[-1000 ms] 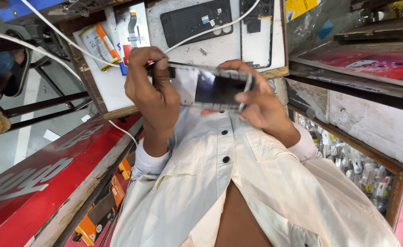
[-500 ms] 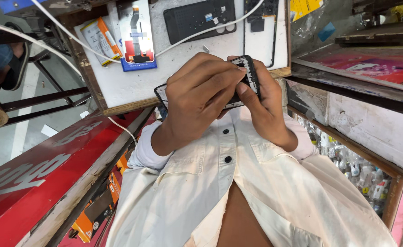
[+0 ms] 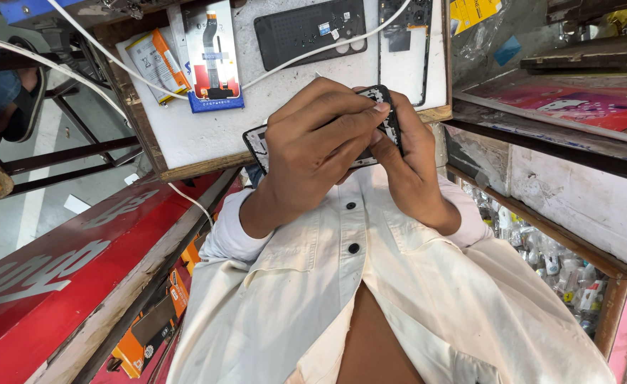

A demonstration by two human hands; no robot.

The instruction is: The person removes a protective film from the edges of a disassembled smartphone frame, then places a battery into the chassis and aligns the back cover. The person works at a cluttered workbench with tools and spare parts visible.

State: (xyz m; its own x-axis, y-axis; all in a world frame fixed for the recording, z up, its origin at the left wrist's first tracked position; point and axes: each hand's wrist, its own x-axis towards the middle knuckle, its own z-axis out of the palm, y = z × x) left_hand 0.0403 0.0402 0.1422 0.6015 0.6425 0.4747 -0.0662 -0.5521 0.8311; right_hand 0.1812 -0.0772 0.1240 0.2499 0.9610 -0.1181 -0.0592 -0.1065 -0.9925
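state: both hands on black opened smartphone body (image 3: pixel 388 117), held above white tabletop (image 3: pixel 207 135) edge | left hand (image 3: pixel 320 146) clasped over it, right hand (image 3: pixel 409 160) gripping its end | progress: looks mid-work, dark back panel (image 3: pixel 306 28) lies off on tabletop | packages: blue-red flat pack (image 3: pixel 212 60) and orange-white packet (image 3: pixel 156 62) far-left on tabletop

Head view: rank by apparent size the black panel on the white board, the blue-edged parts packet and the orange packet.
1. Black panel, largest.
2. Blue-edged parts packet.
3. Orange packet, though a white cable crosses it and it looks close to the blue-edged one, so that order is unsure.
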